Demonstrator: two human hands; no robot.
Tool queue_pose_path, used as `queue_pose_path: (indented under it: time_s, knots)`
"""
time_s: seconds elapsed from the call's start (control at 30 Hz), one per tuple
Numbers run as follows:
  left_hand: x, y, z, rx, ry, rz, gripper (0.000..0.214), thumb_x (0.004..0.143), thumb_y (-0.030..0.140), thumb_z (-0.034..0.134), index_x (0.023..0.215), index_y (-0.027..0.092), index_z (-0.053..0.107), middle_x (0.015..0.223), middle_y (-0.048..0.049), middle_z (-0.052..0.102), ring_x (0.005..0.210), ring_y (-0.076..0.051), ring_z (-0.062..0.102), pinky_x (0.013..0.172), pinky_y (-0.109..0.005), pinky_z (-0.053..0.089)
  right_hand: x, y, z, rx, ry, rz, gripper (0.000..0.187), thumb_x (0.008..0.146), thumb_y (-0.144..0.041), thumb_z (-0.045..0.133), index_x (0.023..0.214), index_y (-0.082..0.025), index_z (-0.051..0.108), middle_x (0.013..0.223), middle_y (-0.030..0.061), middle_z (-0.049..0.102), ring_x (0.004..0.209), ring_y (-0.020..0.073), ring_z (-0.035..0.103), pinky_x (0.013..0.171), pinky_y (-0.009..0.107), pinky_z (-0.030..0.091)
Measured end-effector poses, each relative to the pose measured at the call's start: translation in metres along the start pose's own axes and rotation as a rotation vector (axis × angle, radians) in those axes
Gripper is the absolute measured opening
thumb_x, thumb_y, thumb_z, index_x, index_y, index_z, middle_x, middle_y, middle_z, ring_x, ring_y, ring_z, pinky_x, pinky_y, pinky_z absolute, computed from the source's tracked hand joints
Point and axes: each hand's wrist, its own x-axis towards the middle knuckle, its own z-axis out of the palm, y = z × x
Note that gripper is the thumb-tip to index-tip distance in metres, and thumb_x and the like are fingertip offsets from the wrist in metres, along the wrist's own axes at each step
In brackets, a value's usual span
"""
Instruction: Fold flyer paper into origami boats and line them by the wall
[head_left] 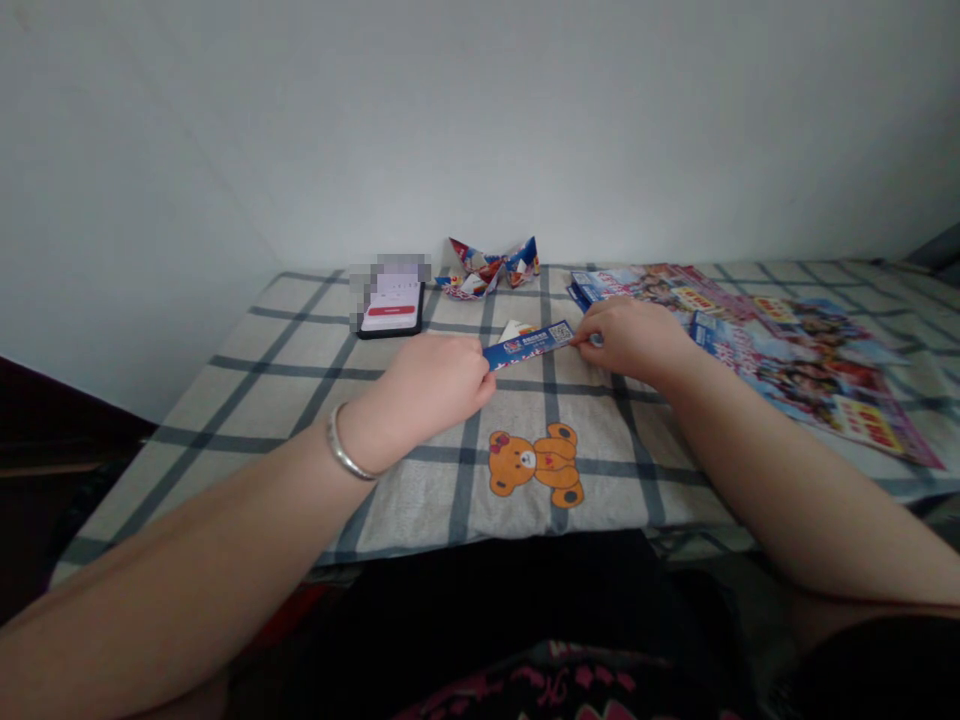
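A narrow blue printed paper strip [529, 345] with a QR code at its right end stretches between my two hands. My left hand [437, 385], with a silver bangle at the wrist, pinches its left end. At the other end, the fingertips of my right hand [626, 340] are closed on the strip's corner. Just behind the strip, a small pale piece of paper [516, 329] shows in part on the cloth. Folded paper shapes [491, 270], made from colourful printed sheets, stand farther back.
A phone [391, 300] with a lit screen lies at the back left. Several printed flyers [806, 375] overlap on the right. The checked tablecloth [247, 365] bears an orange bear picture [534, 464] near the front edge. A white wall [480, 120] rises behind the table.
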Motion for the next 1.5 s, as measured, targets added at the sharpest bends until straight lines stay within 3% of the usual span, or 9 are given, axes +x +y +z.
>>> queue_pose_path:
  time_s: [0.23, 0.43, 0.67, 0.9, 1.07, 1.17, 1.33, 1.5]
  knots:
    - [-0.001, 0.003, 0.003, 0.033, 0.023, 0.01, 0.036, 0.097, 0.033, 0.043, 0.088, 0.01, 0.07, 0.079, -0.013, 0.071, 0.073, -0.029, 0.071, 0.06, -0.037, 0.047, 0.001, -0.003, 0.0, -0.014, -0.025, 0.038, 0.029, 0.086, -0.027, 0.054, 0.099, -0.026, 0.08, 0.112, 0.0043, 0.076, 0.106, 0.0294, 0.067, 0.079, 0.039, 0.052]
    - [0.001, 0.0, 0.007, 0.009, 0.05, 0.043, 0.038, 0.098, 0.034, 0.043, 0.086, 0.01, 0.07, 0.084, -0.0125, 0.071, 0.077, -0.027, 0.071, 0.064, -0.036, 0.048, 0.001, -0.002, 0.005, 0.042, 0.061, 0.143, 0.032, 0.086, -0.027, 0.051, 0.102, -0.026, 0.079, 0.098, 0.0058, 0.078, 0.089, 0.0274, 0.07, 0.069, 0.037, 0.05]
    - [0.001, 0.0, 0.01, -0.002, 0.05, 0.046, 0.038, 0.099, 0.036, 0.043, 0.094, 0.011, 0.071, 0.089, -0.012, 0.072, 0.08, -0.029, 0.071, 0.063, -0.037, 0.048, 0.001, 0.003, 0.007, 0.012, 0.072, -0.031, 0.034, 0.085, -0.021, 0.053, 0.104, -0.026, 0.081, 0.11, 0.0048, 0.077, 0.104, 0.029, 0.067, 0.079, 0.039, 0.052]
    - [0.003, -0.001, 0.01, -0.036, 0.047, 0.044, 0.037, 0.098, 0.034, 0.044, 0.092, 0.01, 0.072, 0.088, -0.0119, 0.072, 0.079, -0.026, 0.069, 0.064, -0.036, 0.047, 0.001, 0.0, 0.004, -0.007, 0.037, 0.023, 0.032, 0.085, -0.022, 0.054, 0.102, -0.025, 0.081, 0.108, 0.0073, 0.077, 0.101, 0.0298, 0.067, 0.082, 0.04, 0.051]
    - [0.01, -0.006, 0.021, -0.059, 0.161, 0.1, 0.035, 0.098, 0.032, 0.045, 0.087, 0.013, 0.073, 0.082, -0.009, 0.069, 0.078, -0.024, 0.066, 0.067, -0.037, 0.046, 0.004, -0.004, 0.011, 0.088, 0.084, 0.142, 0.031, 0.088, -0.03, 0.054, 0.108, -0.021, 0.076, 0.101, 0.0087, 0.076, 0.095, 0.0274, 0.068, 0.08, 0.037, 0.051]
    - [0.014, -0.009, 0.03, -0.055, 0.219, 0.122, 0.027, 0.096, 0.031, 0.051, 0.09, 0.014, 0.072, 0.084, -0.0078, 0.069, 0.082, -0.024, 0.065, 0.073, -0.038, 0.047, 0.007, -0.005, 0.017, 0.12, 0.086, 0.085, 0.036, 0.089, -0.033, 0.054, 0.115, -0.018, 0.073, 0.107, 0.0114, 0.073, 0.102, 0.0284, 0.066, 0.089, 0.038, 0.049]
    - [0.015, -0.01, 0.034, -0.104, 0.206, 0.059, 0.022, 0.094, 0.033, 0.055, 0.095, 0.015, 0.069, 0.091, -0.0077, 0.068, 0.088, -0.026, 0.064, 0.078, -0.04, 0.048, 0.009, -0.001, 0.024, 0.116, 0.091, 0.106, 0.039, 0.089, -0.039, 0.055, 0.115, -0.016, 0.073, 0.105, 0.0144, 0.071, 0.102, 0.0307, 0.064, 0.089, 0.04, 0.048]
    - [0.013, -0.009, 0.035, -0.217, 0.238, 0.009, 0.031, 0.093, 0.029, 0.058, 0.12, 0.013, 0.063, 0.115, -0.0116, 0.065, 0.105, -0.028, 0.062, 0.09, -0.041, 0.049, 0.012, -0.001, 0.03, 0.264, 0.155, 0.016, 0.024, 0.085, -0.028, 0.06, 0.101, -0.017, 0.075, 0.097, 0.0103, 0.072, 0.095, 0.0261, 0.064, 0.088, 0.037, 0.047]
